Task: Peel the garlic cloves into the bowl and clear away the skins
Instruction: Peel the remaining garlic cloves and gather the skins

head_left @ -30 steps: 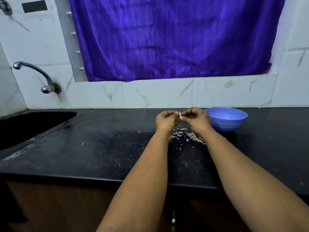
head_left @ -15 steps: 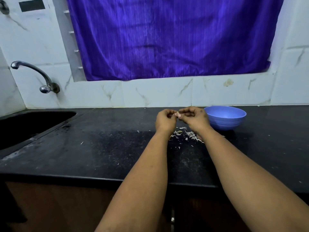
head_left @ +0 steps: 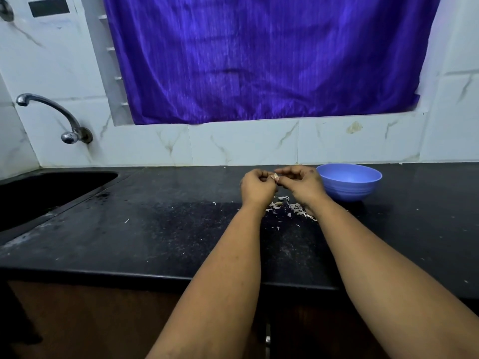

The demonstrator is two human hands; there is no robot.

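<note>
Both hands meet above the black counter [head_left: 160, 229], fingers curled, pinching one small pale garlic clove [head_left: 274, 176] between them. Left hand [head_left: 256, 187] grips it from the left, right hand [head_left: 302, 185] from the right; thumbs and fingertips close together on the clove, narrow grip. Clove is mostly hidden by the fingers, can't tell how much skin is on it. Directly under the hands and slightly nearer: a scatter of white garlic skins [head_left: 287, 208] on the counter, a few stray flakes further left and nearer. Blue bowl [head_left: 350, 185] sits upright on the counter just right of the right hand, close but not touching; its contents aren't visible from this angle. Both forearms reach in from the near edge. Far left: dark sink [head_left: 51, 193] set into the counter, chrome tap [head_left: 51, 112] on the tiled wall above it. Purple curtain [head_left: 259, 58] hangs over the window behind the counter.
</note>
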